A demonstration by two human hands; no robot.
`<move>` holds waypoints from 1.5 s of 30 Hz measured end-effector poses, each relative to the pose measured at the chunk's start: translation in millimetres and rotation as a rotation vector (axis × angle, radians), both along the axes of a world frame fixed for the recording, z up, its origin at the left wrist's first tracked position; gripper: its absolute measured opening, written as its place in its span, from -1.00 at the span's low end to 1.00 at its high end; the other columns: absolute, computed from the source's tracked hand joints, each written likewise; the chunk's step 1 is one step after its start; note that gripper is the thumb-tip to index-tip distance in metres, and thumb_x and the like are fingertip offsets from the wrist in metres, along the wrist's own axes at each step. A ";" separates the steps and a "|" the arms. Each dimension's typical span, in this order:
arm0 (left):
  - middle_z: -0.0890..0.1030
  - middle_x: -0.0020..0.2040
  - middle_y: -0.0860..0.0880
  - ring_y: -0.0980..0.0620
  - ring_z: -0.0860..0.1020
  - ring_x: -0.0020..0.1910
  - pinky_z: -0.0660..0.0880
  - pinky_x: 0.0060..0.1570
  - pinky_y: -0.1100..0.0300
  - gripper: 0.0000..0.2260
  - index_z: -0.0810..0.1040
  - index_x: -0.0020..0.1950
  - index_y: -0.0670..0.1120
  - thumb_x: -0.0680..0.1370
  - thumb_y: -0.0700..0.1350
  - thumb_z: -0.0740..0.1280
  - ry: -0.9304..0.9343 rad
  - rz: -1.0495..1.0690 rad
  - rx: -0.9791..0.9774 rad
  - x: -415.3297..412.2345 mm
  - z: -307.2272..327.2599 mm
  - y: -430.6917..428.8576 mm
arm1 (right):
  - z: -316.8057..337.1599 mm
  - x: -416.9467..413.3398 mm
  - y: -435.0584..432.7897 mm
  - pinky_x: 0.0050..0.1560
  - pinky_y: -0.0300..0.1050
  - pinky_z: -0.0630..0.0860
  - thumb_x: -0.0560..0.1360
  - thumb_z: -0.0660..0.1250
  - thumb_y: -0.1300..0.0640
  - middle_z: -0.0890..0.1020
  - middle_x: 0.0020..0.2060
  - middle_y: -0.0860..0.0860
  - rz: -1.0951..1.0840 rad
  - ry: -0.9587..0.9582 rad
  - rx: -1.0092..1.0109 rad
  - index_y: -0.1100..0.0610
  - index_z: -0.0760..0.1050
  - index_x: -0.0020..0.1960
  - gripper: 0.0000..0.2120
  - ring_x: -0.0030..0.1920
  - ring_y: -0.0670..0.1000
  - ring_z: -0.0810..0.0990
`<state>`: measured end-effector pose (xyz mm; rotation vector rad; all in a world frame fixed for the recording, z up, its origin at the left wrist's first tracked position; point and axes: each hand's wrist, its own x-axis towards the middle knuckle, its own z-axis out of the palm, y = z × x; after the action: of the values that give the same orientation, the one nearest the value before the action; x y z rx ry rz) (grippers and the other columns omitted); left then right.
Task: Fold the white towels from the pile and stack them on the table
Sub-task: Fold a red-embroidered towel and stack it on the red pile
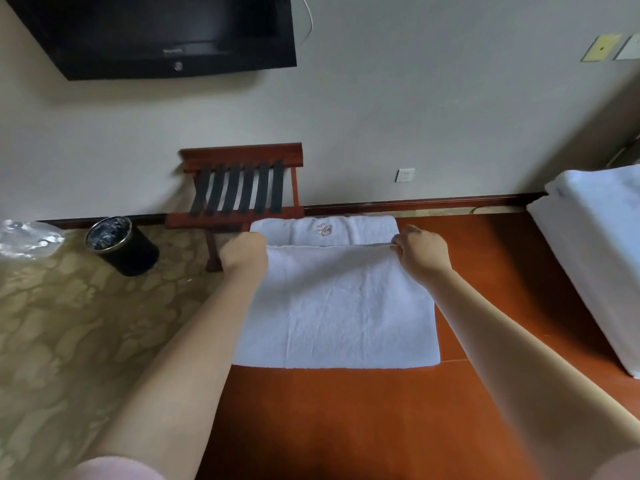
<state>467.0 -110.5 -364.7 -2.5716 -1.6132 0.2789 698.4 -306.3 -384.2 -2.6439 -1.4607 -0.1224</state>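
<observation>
A white towel (336, 306) lies spread on the reddish-brown table (346, 427), its near part doubled over toward the wall. A strip of the lower layer with an embroidered emblem (323, 229) shows beyond the folded edge. My left hand (244, 252) grips the left corner of that folded edge. At the right corner, my right hand (420, 252) pinches the same edge between thumb and fingers. Both arms reach forward over the table. A pile of white linen (595, 244) sits at the right side.
A wooden luggage rack (242, 192) with black straps stands against the wall beyond the table's far left corner. A black waste bin (121, 245) stands on the patterned carpet to the left. A dark television (156, 32) hangs on the wall above.
</observation>
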 end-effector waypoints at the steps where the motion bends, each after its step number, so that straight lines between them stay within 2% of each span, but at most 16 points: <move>1: 0.61 -0.06 -0.11 -0.08 0.60 -0.10 0.54 -0.25 0.15 -0.87 0.55 -0.04 -0.13 0.49 -0.32 0.34 -0.007 0.004 -0.002 7.4 1.4 8.4 | 2.6 6.2 8.3 -0.31 -0.15 0.44 0.60 0.20 0.04 0.58 -0.12 0.02 -0.024 0.006 0.010 0.13 0.65 -0.02 -0.73 -0.19 0.10 0.56; 3: 0.61 -0.06 -0.11 -0.09 0.60 -0.07 0.51 -0.25 0.14 -0.85 0.56 -0.02 -0.12 0.49 -0.33 0.33 -0.024 -0.002 0.004 20.7 5.2 25.3 | 8.2 18.0 26.2 -0.33 -0.17 0.41 0.59 0.21 0.05 0.59 -0.10 0.02 -0.062 0.013 0.037 0.11 0.65 -0.02 -0.74 -0.17 0.12 0.57; 6: 0.53 -0.19 -0.08 -0.08 0.57 -0.13 0.42 -0.33 0.14 -0.82 0.54 -0.05 -0.10 0.45 -0.36 0.33 -0.029 -0.024 0.024 40.6 9.2 55.1 | 14.2 37.0 57.1 -0.25 -0.16 0.31 0.56 0.26 0.06 0.60 -0.10 0.04 -0.084 -0.013 0.088 0.09 0.65 0.00 -0.79 -0.04 0.14 0.56; 9: 0.56 -0.13 -0.10 -0.08 0.57 -0.11 0.43 -0.31 0.15 -0.83 0.53 -0.02 -0.12 0.46 -0.34 0.35 -0.019 -0.035 0.011 61.3 4.7 84.7 | 10.0 54.4 87.3 -0.19 -0.14 0.25 0.55 0.27 0.05 0.62 -0.07 0.04 -0.099 -0.046 0.079 0.09 0.66 -0.02 -0.79 0.08 0.13 0.51; 11: 0.57 -0.09 -0.11 -0.08 0.57 -0.10 0.42 -0.31 0.16 -0.84 0.52 0.00 -0.12 0.47 -0.31 0.36 -0.005 -0.039 -0.002 75.1 -4.0 101.9 | 0.8 65.5 104.7 -0.18 -0.12 0.29 0.56 0.26 0.06 0.62 -0.05 0.04 -0.102 -0.028 0.056 0.09 0.65 0.01 -0.79 0.12 0.12 0.47; 13: 0.58 -0.06 -0.12 -0.09 0.58 -0.06 0.43 -0.28 0.15 -0.82 0.52 0.03 -0.12 0.47 -0.33 0.35 0.023 -0.051 -0.019 87.4 -19.6 118.2 | -13.2 76.4 119.6 -0.05 -0.05 0.36 0.57 0.24 0.07 0.61 -0.02 0.05 -0.113 0.025 0.027 0.09 0.64 0.08 -0.77 0.13 0.12 0.43; 16: 0.59 -0.06 -0.10 -0.09 0.58 -0.06 0.47 -0.22 0.13 -0.80 0.52 0.02 -0.09 0.47 -0.34 0.34 0.049 -0.063 -0.051 103.3 -49.4 142.2 | -38.8 91.5 138.5 0.07 -0.01 0.35 0.59 0.21 0.06 0.60 0.01 0.02 -0.145 0.061 -0.050 0.08 0.64 0.07 -0.75 0.15 0.12 0.38; 19: 0.58 -0.10 -0.06 -0.07 0.58 -0.05 0.44 -0.24 0.16 -0.80 0.53 0.01 -0.07 0.46 -0.32 0.36 0.088 -0.077 -0.079 116.7 -81.0 161.7 | -66.5 101.0 154.8 -0.03 -0.05 0.30 0.60 0.17 0.09 0.60 0.01 0.01 -0.159 0.081 -0.136 0.08 0.63 0.05 -0.74 0.12 0.10 0.40; 22: 0.48 -0.17 -0.05 -0.07 0.56 -0.02 0.39 -0.24 0.14 -0.80 0.54 0.03 -0.07 0.46 -0.30 0.35 0.160 -0.076 -0.152 125.5 -110.6 173.5 | -94.5 105.1 166.5 -0.01 -0.05 0.30 0.59 0.15 0.13 0.61 0.01 0.01 -0.172 0.123 -0.217 0.08 0.60 0.04 -0.76 0.11 0.09 0.41; 25: 0.57 0.04 -0.07 -0.11 0.52 0.13 0.37 -0.14 0.11 -0.77 0.56 0.09 -0.07 0.48 -0.28 0.30 0.185 -0.059 -0.250 131.6 -137.7 181.3 | -118.0 104.5 172.2 0.05 -0.04 0.34 0.60 0.15 0.07 0.60 0.04 0.02 -0.172 0.188 -0.259 0.07 0.59 0.07 -0.76 0.15 0.10 0.43; 28: 0.45 0.25 -0.05 -0.12 0.38 0.30 0.40 -0.07 0.08 -0.71 0.48 0.23 -0.06 0.52 -0.22 0.25 0.167 -0.039 -0.293 132.3 -155.8 182.7 | -134.6 102.2 172.1 0.06 -0.02 0.36 0.58 0.23 0.05 0.56 0.05 0.02 -0.216 0.258 -0.188 0.09 0.55 0.11 -0.80 0.16 0.11 0.45; 30: 0.42 0.27 -0.03 -0.09 0.36 0.30 0.41 -0.06 0.09 -0.67 0.43 0.28 -0.05 0.52 -0.21 0.24 0.145 -0.042 -0.278 130.1 -162.2 182.0 | -140.9 100.5 170.0 0.02 -0.04 0.36 0.55 0.28 0.05 0.55 0.02 0.02 -0.246 0.269 -0.131 0.09 0.54 0.09 -0.82 0.13 0.12 0.45; 33: 0.43 0.29 0.00 -0.02 0.37 0.30 0.42 0.05 0.16 -0.65 0.43 0.32 -0.04 0.54 -0.19 0.20 0.091 -0.026 -0.292 124.0 -165.2 180.2 | -144.6 97.6 165.0 -0.03 -0.05 0.38 0.54 0.30 0.04 0.57 0.00 0.04 -0.260 0.282 -0.093 0.11 0.55 0.11 -0.79 0.12 0.14 0.44; 36: 0.53 0.21 0.02 0.02 0.51 0.15 0.37 -0.20 0.26 -0.74 0.54 0.18 -0.05 0.56 -0.21 0.17 0.065 -0.035 -0.312 114.8 -162.4 170.8 | -144.4 93.0 156.3 -0.11 -0.09 0.32 0.54 0.29 -0.01 0.56 -0.02 0.06 -0.252 0.311 -0.107 0.12 0.55 0.11 -0.75 0.09 0.14 0.44; 40: 0.51 0.19 -0.03 -0.05 0.52 0.13 0.35 -0.15 0.19 -0.78 0.50 0.17 -0.09 0.59 -0.21 0.15 0.051 -0.088 -0.326 91.3 -159.3 140.6 | -145.1 74.7 130.2 -0.15 -0.11 0.28 0.53 0.31 -0.02 0.56 -0.05 0.05 -0.247 0.322 -0.097 0.13 0.55 0.08 -0.75 0.05 0.12 0.45; 45: 0.49 0.18 -0.02 -0.04 0.53 0.10 0.37 -0.18 0.17 -0.82 0.49 0.14 -0.09 0.59 -0.19 0.17 0.047 -0.107 -0.350 57.7 -155.9 98.7 | -143.7 40.4 85.8 -0.17 -0.11 0.32 0.53 0.30 0.04 0.56 -0.07 0.05 -0.253 0.345 -0.090 0.14 0.55 0.05 -0.80 0.02 0.11 0.46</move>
<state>524.7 -11.8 -520.7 -2.8642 -1.5203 0.6604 738.8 -220.5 -528.0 -2.7324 -1.0461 0.3674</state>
